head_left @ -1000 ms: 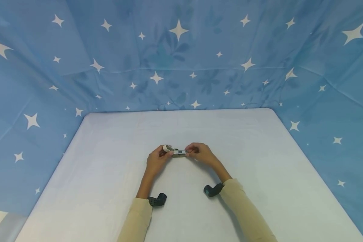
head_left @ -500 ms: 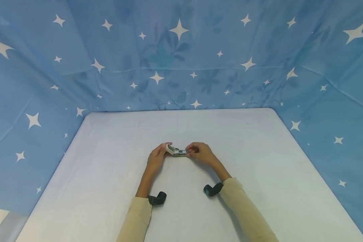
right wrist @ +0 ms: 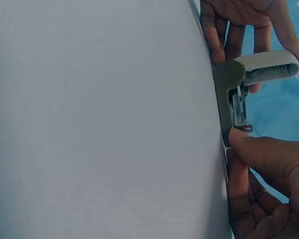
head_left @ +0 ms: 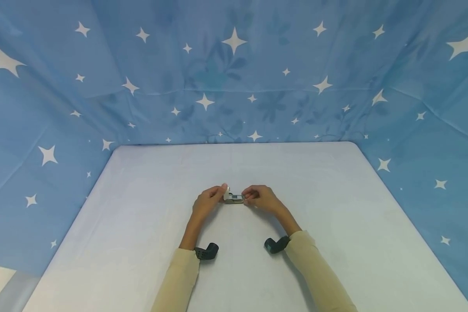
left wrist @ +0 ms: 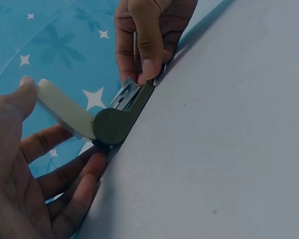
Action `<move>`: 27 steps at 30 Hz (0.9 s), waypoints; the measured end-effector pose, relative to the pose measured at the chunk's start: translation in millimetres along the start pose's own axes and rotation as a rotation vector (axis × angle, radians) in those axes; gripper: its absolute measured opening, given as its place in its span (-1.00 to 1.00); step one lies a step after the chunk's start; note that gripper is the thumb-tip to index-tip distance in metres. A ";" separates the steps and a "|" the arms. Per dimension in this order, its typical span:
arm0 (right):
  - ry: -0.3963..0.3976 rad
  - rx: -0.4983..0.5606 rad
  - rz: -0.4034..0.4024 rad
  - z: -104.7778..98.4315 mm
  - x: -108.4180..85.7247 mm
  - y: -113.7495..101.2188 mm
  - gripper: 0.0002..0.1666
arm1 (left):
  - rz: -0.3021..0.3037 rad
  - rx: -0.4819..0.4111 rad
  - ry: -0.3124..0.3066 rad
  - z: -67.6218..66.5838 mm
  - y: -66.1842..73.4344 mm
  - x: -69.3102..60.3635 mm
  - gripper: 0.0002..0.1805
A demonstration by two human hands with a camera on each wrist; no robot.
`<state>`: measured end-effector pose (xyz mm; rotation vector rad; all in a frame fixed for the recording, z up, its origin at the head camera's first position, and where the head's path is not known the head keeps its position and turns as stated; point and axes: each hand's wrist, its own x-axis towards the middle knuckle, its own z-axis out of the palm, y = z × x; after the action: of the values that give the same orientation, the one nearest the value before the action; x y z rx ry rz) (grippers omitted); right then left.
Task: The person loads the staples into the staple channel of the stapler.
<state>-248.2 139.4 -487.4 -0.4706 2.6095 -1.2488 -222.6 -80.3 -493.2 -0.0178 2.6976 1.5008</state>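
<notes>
A small stapler [head_left: 235,198] with an olive-green base and a cream top cover [left wrist: 65,107] stands on the white table, its cover swung up and its metal staple channel [right wrist: 238,107] exposed. My left hand [head_left: 208,202] holds the hinge end: the thumb touches the free tip of the raised cover, and the other fingers lie behind the cover and around the hinge. At the front end of the base, my right hand [head_left: 263,199] pinches the stapler between thumb and fingers. Whether staples lie in the channel is too small to tell.
The white tabletop [head_left: 234,268] extends around both hands. Blue cloth [head_left: 203,69] with white stars hangs behind the table and along both sides. A dark camera mount is strapped to each wrist, next to the beige sleeves [head_left: 177,277].
The stapler's cover has swung from leaning far left to nearly upright. My left hand has shifted its fingers on it and moved slightly right. The right hand keeps its pinch on the base.
</notes>
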 end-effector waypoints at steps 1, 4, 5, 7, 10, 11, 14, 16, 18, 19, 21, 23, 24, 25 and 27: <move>-0.009 0.009 0.002 -1.6 -0.5 0.8 -0.74 | -0.002 0.011 -0.002 0.8 1.5 0.6 -0.37; -0.027 0.032 0.007 -6.3 -2.9 3.5 -0.75 | 0.000 0.059 0.000 6.0 5.5 1.9 -0.36; -0.031 0.046 0.000 -7.7 -4.0 4.9 -0.75 | 0.005 0.098 0.006 8.7 6.1 2.3 -0.37; -0.034 0.091 -0.009 -9.3 -5.5 7.8 -0.74 | 0.024 0.181 0.023 14.7 6.2 2.9 -0.39; -0.047 0.172 -0.017 -10.0 -6.2 12.8 -0.69 | 0.046 0.279 0.059 21.1 5.1 2.0 -0.47; -0.052 0.193 -0.016 -10.2 -6.5 13.9 -0.68 | 0.051 0.295 0.074 22.1 4.9 1.7 -0.49; -0.047 0.259 0.024 -11.1 -6.2 15.1 -0.67 | 0.068 0.281 0.092 21.0 5.9 1.8 -0.55; -0.041 0.288 0.034 -11.7 -6.0 14.8 -0.67 | 0.092 0.280 0.085 19.0 5.9 2.8 -0.56; -0.037 0.309 0.042 -12.0 -6.0 14.0 -0.67 | 0.118 0.274 0.063 16.8 5.7 3.7 -0.56; -0.037 0.307 0.040 -12.3 -6.0 13.6 -0.66 | 0.130 0.274 0.052 16.1 5.4 4.1 -0.55; -0.040 0.297 0.034 -12.4 -6.0 13.2 -0.66 | 0.155 0.277 0.038 15.3 4.2 4.4 -0.55; -0.042 0.291 0.033 -12.1 -5.7 13.4 -0.65 | 0.167 0.275 0.033 14.8 2.9 4.2 -0.55; -0.043 0.291 0.032 -11.9 -5.9 13.2 -0.65 | 0.168 0.276 0.034 14.8 2.2 3.8 -0.55; -0.043 0.289 0.030 -11.4 -6.1 12.7 -0.64 | 0.169 0.279 0.037 14.8 1.4 3.3 -0.55; -0.047 0.296 0.024 -10.2 -6.1 13.1 -0.63 | 0.159 0.275 0.039 14.6 0.3 1.6 -0.57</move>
<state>-248.3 156.7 -491.1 -0.4056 2.3293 -1.5617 -223.6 -67.8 -500.7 0.1849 2.9746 1.1579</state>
